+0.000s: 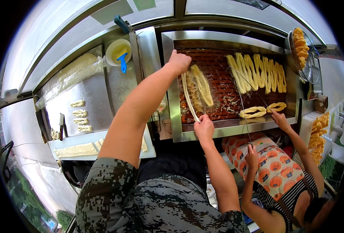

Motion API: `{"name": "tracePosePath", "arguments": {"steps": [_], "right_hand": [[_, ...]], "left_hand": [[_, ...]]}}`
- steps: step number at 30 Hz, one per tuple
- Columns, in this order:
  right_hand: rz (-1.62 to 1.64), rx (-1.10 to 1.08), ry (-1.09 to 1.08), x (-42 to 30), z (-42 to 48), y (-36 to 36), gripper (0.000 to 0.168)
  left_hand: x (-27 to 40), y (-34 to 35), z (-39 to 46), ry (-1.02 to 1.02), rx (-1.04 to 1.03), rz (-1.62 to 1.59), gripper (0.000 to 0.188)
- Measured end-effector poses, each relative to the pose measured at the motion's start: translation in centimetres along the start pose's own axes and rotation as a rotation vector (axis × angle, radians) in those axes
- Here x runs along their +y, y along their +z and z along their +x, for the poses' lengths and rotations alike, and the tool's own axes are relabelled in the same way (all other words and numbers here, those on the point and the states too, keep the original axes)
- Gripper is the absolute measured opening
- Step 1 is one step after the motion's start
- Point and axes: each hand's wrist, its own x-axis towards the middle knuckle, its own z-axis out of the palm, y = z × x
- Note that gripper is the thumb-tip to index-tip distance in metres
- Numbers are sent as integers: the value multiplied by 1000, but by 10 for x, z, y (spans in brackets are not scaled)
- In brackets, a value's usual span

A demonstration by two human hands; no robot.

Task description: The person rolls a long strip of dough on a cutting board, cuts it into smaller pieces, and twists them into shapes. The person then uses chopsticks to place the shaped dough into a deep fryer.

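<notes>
A long raw dough strip (188,94) is stretched between my two hands above the left end of the deep fryer (176,122). Its far end is pinched in my left hand (180,61), near the fryer's back left corner. My right hand (205,128) grips the near end over the front rim. Just right of the strip, a pale fried dough stick (201,85) floats in bubbling oil. Several more dough sticks (257,72) lie side by side in the right half of the oil. Two looped dough pieces (252,112) float near the front rim.
At right, a co-worker's hands (251,157) hold long metal chopsticks (243,112) over the oil. A wire basket (310,70) holds browned pieces. At left are twisted dough pieces (80,121), a cleaver (62,125), a cutting board (125,151) with dough, and a bowl (110,48) with a blue brush (123,62).
</notes>
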Motion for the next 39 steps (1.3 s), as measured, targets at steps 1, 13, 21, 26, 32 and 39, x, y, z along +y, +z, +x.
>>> {"name": "tracePosePath", "arguments": {"steps": [1, 13, 21, 26, 32, 39], "right_hand": [[-60, -58, -6, -4, 6, 8, 11], [6, -328, -137, -11, 33, 5, 33], [520, -398, -87, -55, -78, -55, 17], [401, -420, -134, -78, -125, -28, 21], [349, -297, -51, -100, -174, 45, 26], [203, -330, -237, -168, -256, 120, 26]], "left_hand": [[-8, 26, 8, 27, 74, 84, 11], [30, 6, -11, 71, 102, 191, 22], [10, 10, -285, -274, 642, -749, 16], [-99, 83, -455, -713, 774, -515, 29], [-337, 131, -639, -1287, 714, -21, 61], [-466, 153, -694, -984, 440, -51, 42]]}}
